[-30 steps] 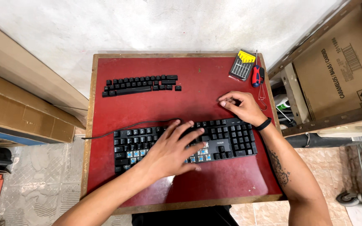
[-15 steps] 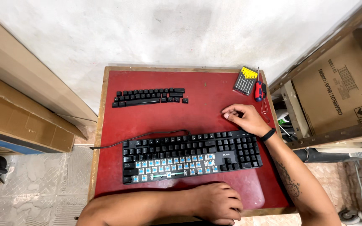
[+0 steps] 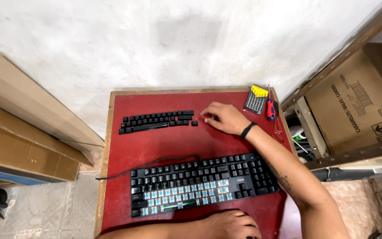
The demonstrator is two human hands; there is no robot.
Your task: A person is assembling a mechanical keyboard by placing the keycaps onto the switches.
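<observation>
Your right hand lies palm down on the red table top, its fingertips bunched at the right-hand end of the pulled black keycaps, beside a loose single cap; whether the fingers pinch a cap I cannot tell. Those caps sit in tidy rows at about 11 o'clock from the keyboard, well apart from it. They look light, hard and smooth, likely to skid or scatter if nudged, so take each one by its two opposite sides with fingertip and thumb. The keyboard lies near the table's front edge, its lower middle stripped to blue switches, its cable curling off toward 9 o'clock; the bare stems look delicate, so hold the board by its outer frame. Your left hand rests knuckles up at 6 o'clock of the keyboard, fingers curled loosely, holding nothing visible. At 1 o'clock stands a small case of screwdrivers with yellow tips, a red-handled tool just beside it. At 3 o'clock a brown carton with black print and arrow marks sits on a shelf; flat brown cardboard leans at 9 o'clock.
</observation>
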